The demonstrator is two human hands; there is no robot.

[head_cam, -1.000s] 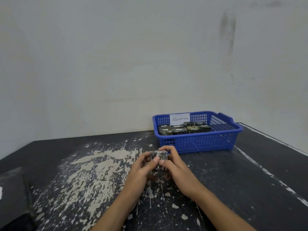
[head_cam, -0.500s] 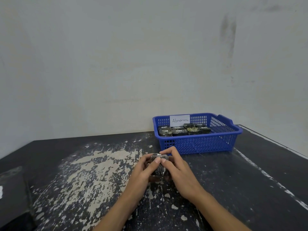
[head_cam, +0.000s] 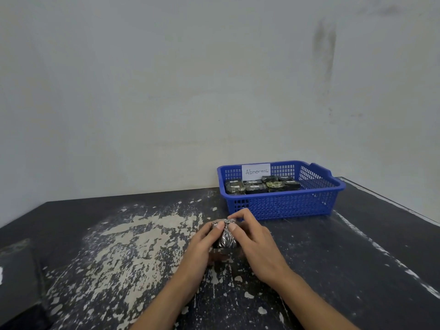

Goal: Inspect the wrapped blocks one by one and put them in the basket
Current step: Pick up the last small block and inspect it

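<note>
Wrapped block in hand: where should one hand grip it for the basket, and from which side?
Probably its two opposite side faces, taken from above by the right hand: the wrapped block is compact, and the basket lies on that side.

Worn black table [head_cam: 357, 258] with pale flaked patches; stained grey wall [head_cam: 166, 91] behind; dark object [head_cam: 16, 277] at left edge

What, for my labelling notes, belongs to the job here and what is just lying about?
Job: wrapped block, held by left hand and right hand; blue basket with Abnormal label; wrapped blocks inside it.
Lying about: dark object at the left edge; scuffed black table.
</note>
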